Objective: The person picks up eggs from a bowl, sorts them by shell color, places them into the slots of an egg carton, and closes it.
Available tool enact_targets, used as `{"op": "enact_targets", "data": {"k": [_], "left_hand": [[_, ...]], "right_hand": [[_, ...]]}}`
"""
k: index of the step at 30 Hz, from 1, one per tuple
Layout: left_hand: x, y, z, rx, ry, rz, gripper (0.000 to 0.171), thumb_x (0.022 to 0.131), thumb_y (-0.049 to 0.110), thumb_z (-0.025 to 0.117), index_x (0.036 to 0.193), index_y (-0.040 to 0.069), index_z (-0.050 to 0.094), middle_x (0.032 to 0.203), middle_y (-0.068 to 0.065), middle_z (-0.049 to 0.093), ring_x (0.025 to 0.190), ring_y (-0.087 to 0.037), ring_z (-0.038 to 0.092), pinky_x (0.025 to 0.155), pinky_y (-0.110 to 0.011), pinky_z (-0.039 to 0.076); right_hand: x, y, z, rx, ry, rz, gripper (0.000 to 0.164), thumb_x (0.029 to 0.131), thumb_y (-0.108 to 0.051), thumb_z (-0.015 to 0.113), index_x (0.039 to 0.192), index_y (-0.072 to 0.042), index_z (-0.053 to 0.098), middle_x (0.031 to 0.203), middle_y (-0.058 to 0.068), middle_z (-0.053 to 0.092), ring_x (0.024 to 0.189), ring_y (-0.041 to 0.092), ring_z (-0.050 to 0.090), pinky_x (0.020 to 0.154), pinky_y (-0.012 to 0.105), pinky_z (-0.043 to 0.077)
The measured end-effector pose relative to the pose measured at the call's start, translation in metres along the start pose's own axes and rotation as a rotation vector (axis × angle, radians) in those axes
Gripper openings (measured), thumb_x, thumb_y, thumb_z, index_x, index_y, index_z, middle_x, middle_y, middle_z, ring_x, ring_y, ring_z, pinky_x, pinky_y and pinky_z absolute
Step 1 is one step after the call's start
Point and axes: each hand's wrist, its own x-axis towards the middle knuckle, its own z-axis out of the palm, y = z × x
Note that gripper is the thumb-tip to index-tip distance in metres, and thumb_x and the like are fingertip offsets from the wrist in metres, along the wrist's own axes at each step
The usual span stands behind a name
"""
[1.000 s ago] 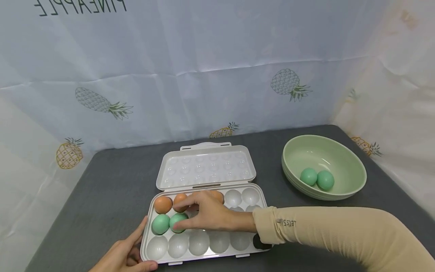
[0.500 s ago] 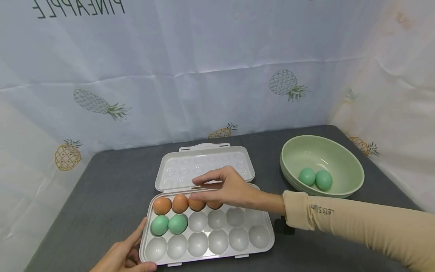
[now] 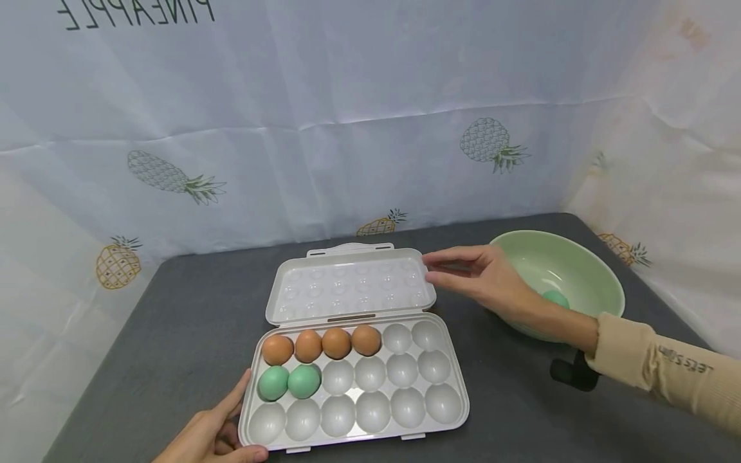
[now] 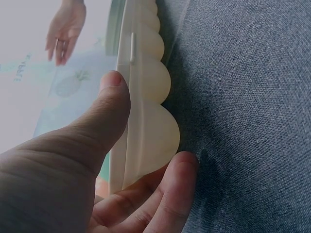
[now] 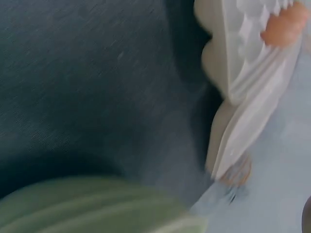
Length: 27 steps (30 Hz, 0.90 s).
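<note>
- Egg box [image 3: 373, 411] lies open near the front middle of the dark table [image 3: 173, 341], its lid [image 3: 350, 286] folded back on the far side
- Brown eggs [image 3: 337, 343], four of them, take the back row from the left; two green eggs [image 3: 303, 381] sit in the two leftmost cups of the middle row; all the other cups are vacant
- Left hand [image 3: 205, 431] grips the near left corner, thumb at the front edge and fingers bent round by the corner cup's underside
- Right hand [image 3: 492, 281] is empty, thumb and fingers a little apart and pointing left, between lid and bowl; whether the fingertips touch the lid's edge, I cannot tell
- Green bowl [image 3: 579, 263] stands to the right, a loose green egg [image 3: 556, 298] showing beside the wrist; the hand hides part of the inside
- Step in hand, as I judge it: filling the middle row, between one egg and another
- Another egg would call for a light pinch inside the bowl, then the third cup [image 3: 338, 377] of the middle row, the left hand steadying the box
- Edges to mind: the bowl's raised rim, and the lid's right side close to the fingertips
- Open room runs between box and bowl; behind, the curtain [image 3: 347, 180] leaves little beyond the lid
</note>
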Motion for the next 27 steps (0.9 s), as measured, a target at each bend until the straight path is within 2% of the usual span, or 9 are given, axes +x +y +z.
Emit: {"op": "enact_targets", "data": {"k": [6, 13, 17, 19, 23, 27], "left_hand": [[0.000, 0.003, 0.000, -0.032, -0.014, -0.037, 0.106, 0.091, 0.010, 0.078, 0.154, -0.019, -0.002, 0.106, 0.002, 0.069, 0.071, 0.005, 0.065, 0.055, -0.025, 0.059], [0.000, 0.006, -0.002, -0.058, -0.036, -0.108, 0.108, 0.092, 0.014, 0.077, 0.155, -0.018, -0.004, 0.105, 0.002, 0.069, 0.070, 0.004, 0.066, 0.056, -0.026, 0.060], [0.001, 0.006, -0.003, -0.065, -0.041, -0.128, 0.108, 0.092, 0.015, 0.078, 0.155, -0.018, -0.004, 0.104, 0.001, 0.069, 0.071, 0.003, 0.066, 0.057, -0.026, 0.060], [0.000, 0.006, -0.003, -0.059, -0.038, -0.115, 0.108, 0.092, 0.014, 0.078, 0.155, -0.018, -0.004, 0.106, -0.002, 0.070, 0.071, 0.004, 0.066, 0.056, -0.026, 0.060], [0.000, 0.006, -0.002, -0.047, -0.028, -0.099, 0.108, 0.091, 0.014, 0.079, 0.155, -0.018, -0.003, 0.108, -0.003, 0.070, 0.072, 0.004, 0.066, 0.056, -0.026, 0.060], [0.000, 0.006, -0.002, -0.046, -0.029, -0.088, 0.108, 0.091, 0.013, 0.078, 0.155, -0.018, -0.003, 0.106, 0.000, 0.069, 0.072, 0.005, 0.066, 0.056, -0.026, 0.060]], "right_hand": [[-0.017, 0.001, -0.045, 0.007, 0.109, -0.023, 0.029, 0.092, 0.004, 0.071, 0.120, -0.002, 0.074, 0.113, -0.011, 0.078, 0.109, 0.001, 0.071, 0.091, 0.014, 0.055], [-0.039, 0.012, -0.087, 0.074, 0.201, -0.103, 0.033, 0.091, 0.015, 0.065, 0.124, 0.010, 0.067, 0.112, -0.004, 0.079, 0.108, 0.006, 0.072, 0.090, 0.017, 0.058], [-0.053, 0.022, -0.105, 0.078, 0.248, -0.074, 0.036, 0.092, 0.016, 0.063, 0.126, 0.008, 0.067, 0.112, -0.006, 0.079, 0.105, 0.003, 0.073, 0.090, 0.015, 0.056], [-0.059, 0.025, -0.112, 0.082, 0.262, -0.056, 0.036, 0.092, 0.016, 0.063, 0.127, 0.007, 0.067, 0.111, -0.006, 0.079, 0.105, 0.003, 0.073, 0.090, 0.014, 0.056], [-0.066, 0.033, -0.123, 0.031, 0.276, -0.019, 0.036, 0.091, 0.016, 0.064, 0.125, 0.007, 0.068, 0.112, -0.007, 0.079, 0.106, 0.002, 0.072, 0.088, 0.012, 0.056], [-0.069, 0.040, -0.134, -0.175, 0.284, 0.065, 0.034, 0.090, 0.009, 0.070, 0.125, 0.006, 0.069, 0.110, -0.014, 0.078, 0.110, -0.005, 0.069, 0.087, 0.008, 0.053]]}}
